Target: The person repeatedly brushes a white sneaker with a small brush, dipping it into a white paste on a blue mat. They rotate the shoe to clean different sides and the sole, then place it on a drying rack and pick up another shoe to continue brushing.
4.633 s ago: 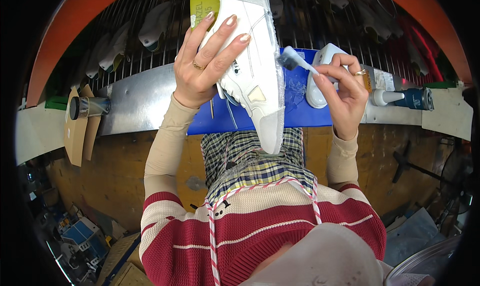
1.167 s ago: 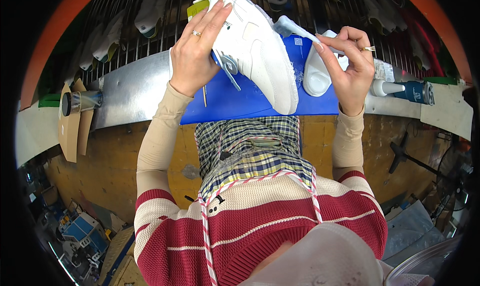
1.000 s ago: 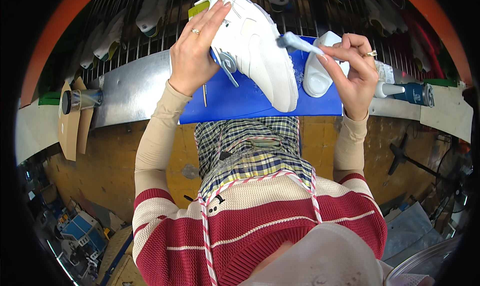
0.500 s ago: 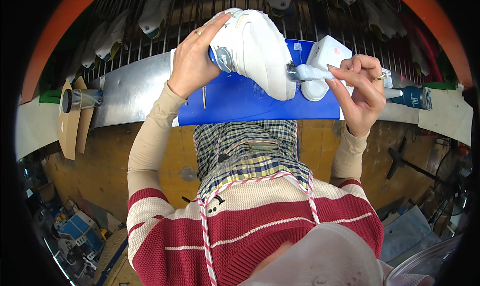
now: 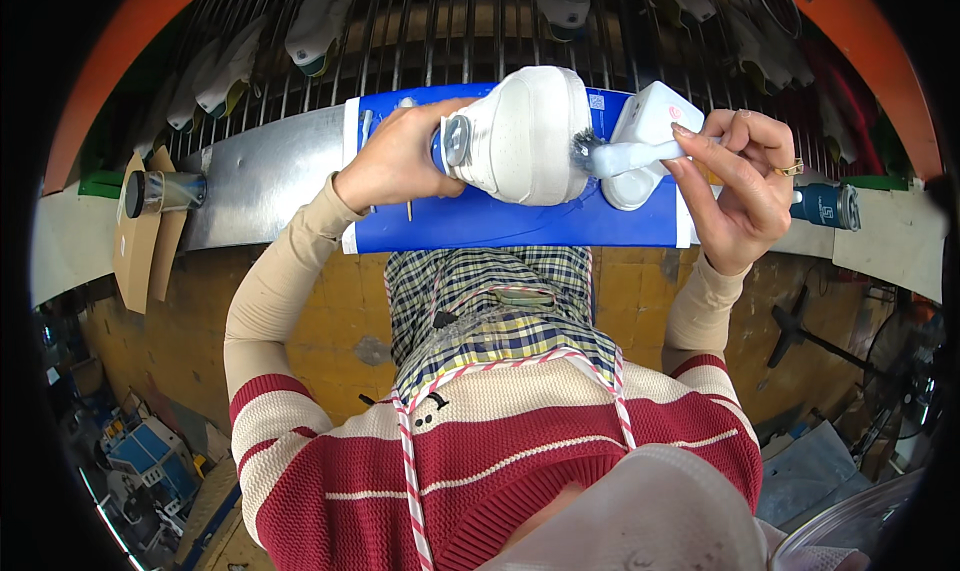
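Nearest the camera: person's torso in a red-and-cream striped sweater [image 5: 480, 451] with a plaid apron [image 5: 495, 306] over the lap, both forearms in beige sleeves rising toward the bench

Left hand [image 5: 395, 161] closed around the heel end of a white sneaker [image 5: 525, 136], fingers wrapped over it, shoe held up above the blue mat [image 5: 520, 226], sole side turned toward the camera, a round grey piece showing at the hand end

Right hand [image 5: 740, 186] pinches a brush [image 5: 625, 156] with a pale handle, thumb and fingertips shut on the handle, other fingers curled loosely, ring on one finger. Dark bristle head touches the right edge of the sneaker

Just behind the brush, a second white shoe [image 5: 650, 136] lies on the mat, partly hidden by the brush and fingers

Mat lies on a grey metal bench top [image 5: 260, 176]. Left on it, a dark can [image 5: 155, 191] on its side next to brown cardboard pieces [image 5: 140, 231]. Right of the right hand, a dark blue bottle [image 5: 825, 206] lying down

Farthest: wire rack [image 5: 420, 31] with pale shoe lasts [image 5: 315, 21] hung on it, orange curved frame [image 5: 110, 81] around it
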{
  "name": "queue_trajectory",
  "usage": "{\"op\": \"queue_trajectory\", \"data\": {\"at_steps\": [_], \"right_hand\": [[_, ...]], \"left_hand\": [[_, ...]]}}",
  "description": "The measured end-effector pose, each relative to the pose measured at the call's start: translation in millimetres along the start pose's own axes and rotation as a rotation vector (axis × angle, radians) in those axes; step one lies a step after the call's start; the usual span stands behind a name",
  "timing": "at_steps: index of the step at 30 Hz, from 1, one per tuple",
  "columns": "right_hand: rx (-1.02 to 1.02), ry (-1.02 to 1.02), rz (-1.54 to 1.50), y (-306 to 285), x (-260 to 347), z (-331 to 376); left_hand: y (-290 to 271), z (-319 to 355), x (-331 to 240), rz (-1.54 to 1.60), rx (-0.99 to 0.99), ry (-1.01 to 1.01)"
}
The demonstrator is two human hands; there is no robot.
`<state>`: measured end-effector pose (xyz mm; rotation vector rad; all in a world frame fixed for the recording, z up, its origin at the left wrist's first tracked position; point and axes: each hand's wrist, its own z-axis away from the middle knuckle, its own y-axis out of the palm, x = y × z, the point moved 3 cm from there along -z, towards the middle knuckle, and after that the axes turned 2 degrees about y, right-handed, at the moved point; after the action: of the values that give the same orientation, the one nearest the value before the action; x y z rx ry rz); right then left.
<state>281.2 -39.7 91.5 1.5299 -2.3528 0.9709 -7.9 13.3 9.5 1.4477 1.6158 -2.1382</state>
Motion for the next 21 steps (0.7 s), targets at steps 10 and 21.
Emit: {"op": "queue_trajectory", "data": {"at_steps": [10,21], "right_hand": [[0.037,-0.054,0.036,2,0,-3],[0.053,0.363,0.116,-13,-24,41]], "left_hand": [[18,2,12,0.443,0.361,-0.125],[14,13,36,0.897,0.158,-0.165]]}}
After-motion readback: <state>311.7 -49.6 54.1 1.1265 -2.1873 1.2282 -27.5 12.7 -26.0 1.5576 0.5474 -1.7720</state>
